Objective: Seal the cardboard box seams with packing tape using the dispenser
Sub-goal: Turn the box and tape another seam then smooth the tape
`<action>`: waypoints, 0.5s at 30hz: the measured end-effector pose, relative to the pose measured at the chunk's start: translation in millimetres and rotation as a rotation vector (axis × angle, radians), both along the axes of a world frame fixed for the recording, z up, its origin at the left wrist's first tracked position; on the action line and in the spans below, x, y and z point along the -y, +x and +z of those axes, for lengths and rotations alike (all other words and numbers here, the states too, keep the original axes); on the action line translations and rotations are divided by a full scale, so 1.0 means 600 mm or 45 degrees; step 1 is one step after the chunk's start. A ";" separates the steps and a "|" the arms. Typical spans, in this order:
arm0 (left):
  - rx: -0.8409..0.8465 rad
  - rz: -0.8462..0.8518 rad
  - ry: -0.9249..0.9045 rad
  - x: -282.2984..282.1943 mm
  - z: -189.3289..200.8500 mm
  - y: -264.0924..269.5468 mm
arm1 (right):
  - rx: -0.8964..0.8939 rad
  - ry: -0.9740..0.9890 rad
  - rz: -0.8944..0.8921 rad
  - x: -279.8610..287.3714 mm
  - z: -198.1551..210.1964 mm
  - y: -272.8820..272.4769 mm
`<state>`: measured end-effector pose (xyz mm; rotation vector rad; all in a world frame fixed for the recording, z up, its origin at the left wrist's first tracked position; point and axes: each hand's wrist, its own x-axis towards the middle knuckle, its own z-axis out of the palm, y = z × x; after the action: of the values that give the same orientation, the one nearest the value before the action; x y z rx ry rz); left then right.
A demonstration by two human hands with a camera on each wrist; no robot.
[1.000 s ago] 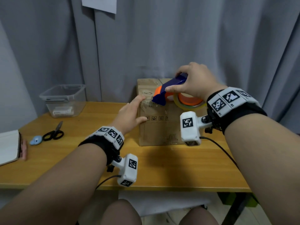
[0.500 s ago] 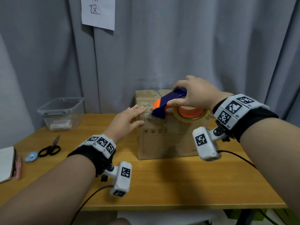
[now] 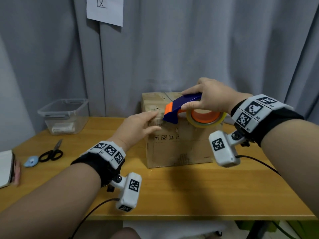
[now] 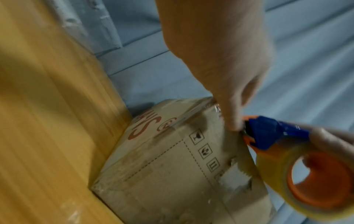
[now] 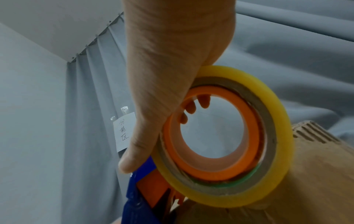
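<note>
A closed cardboard box (image 3: 176, 149) stands on the wooden table (image 3: 172, 192), against the curtain. My right hand (image 3: 207, 99) grips a blue and orange tape dispenser (image 3: 179, 109) with a yellowish tape roll (image 3: 205, 119), its blue nose down at the box's front top edge. In the right wrist view the fingers curl through the roll (image 5: 226, 136). My left hand (image 3: 138, 126) lies with straight fingers on the box's top left front corner, beside the dispenser's nose (image 4: 262, 134). Clear tape covers the box (image 4: 172, 159) edges.
A clear plastic tub (image 3: 63, 116) sits at the back left of the table. Black scissors (image 3: 51, 152) and a small blue object (image 3: 32, 161) lie at the left, next to a notebook (image 3: 6, 168) at the edge. A paper note (image 3: 105, 9) hangs on the grey curtain.
The head view has tilted upward, so everything sits lower in the frame. Both hands stay at the box's front top edge; the left fingers have slid a little closer to the dispenser's nose.
</note>
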<state>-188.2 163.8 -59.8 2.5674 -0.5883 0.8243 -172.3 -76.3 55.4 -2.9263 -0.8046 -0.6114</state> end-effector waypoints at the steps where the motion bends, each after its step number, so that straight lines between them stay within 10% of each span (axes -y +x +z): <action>1: -0.032 0.067 0.090 0.004 0.000 0.005 | -0.024 -0.038 -0.004 -0.002 0.003 -0.001; 15: -0.022 0.237 0.067 -0.041 0.005 0.013 | 0.033 -0.389 0.121 -0.082 0.026 -0.011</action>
<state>-180.5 188.2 -57.0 2.7052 -0.3738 0.8564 -178.7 -27.3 71.1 -3.1285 -1.1253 -0.5653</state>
